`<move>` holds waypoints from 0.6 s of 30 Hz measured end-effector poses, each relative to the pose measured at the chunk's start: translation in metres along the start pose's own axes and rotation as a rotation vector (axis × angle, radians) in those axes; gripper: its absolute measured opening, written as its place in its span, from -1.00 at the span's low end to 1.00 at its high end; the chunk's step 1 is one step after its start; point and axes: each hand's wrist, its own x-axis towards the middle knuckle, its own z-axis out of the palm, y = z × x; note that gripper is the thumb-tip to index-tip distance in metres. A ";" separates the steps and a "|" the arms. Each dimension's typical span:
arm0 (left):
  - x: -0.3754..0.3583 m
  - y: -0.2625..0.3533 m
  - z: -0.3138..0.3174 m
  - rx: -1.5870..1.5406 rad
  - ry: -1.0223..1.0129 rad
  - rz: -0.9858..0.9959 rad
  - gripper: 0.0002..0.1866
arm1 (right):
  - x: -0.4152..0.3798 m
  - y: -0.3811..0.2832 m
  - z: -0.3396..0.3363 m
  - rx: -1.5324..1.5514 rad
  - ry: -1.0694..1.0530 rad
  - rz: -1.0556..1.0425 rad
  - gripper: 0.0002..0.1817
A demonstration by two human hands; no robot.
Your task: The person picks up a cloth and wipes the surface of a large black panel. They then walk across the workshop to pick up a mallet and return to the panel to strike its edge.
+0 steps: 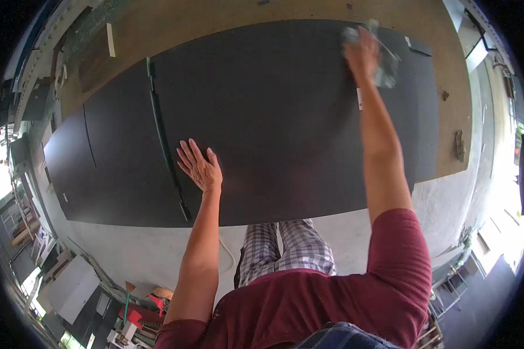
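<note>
A large dark panel (262, 116) lies flat in front of me, with a thin dark green strip (162, 131) running across its left part. My left hand (201, 167) rests palm down on the panel, fingers spread, just right of that strip. Far out at the upper right, my right hand (364, 55) is on a crumpled, pale see-through cloth or sheet (387, 67) against the panel; motion blurs both. A small white label (359, 99) shows on the panel beside my right forearm.
Under the panel is a brown board (453, 128) with small scraps at its right. A pale board (74, 289) and red items (135, 318) are at the lower left. A metal rack (450, 289) stands at the lower right.
</note>
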 end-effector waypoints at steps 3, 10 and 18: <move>0.001 -0.003 0.001 0.023 -0.012 -0.004 -0.40 | -0.008 0.101 -0.050 -0.241 -0.096 0.340 -0.28; 0.003 -0.005 0.001 0.056 -0.024 -0.001 -0.42 | 0.011 0.068 -0.012 -0.086 -0.083 -0.058 -0.29; 0.001 -0.011 0.018 0.036 0.022 0.029 -0.41 | 0.039 0.077 -0.038 -0.175 -0.262 0.209 -0.34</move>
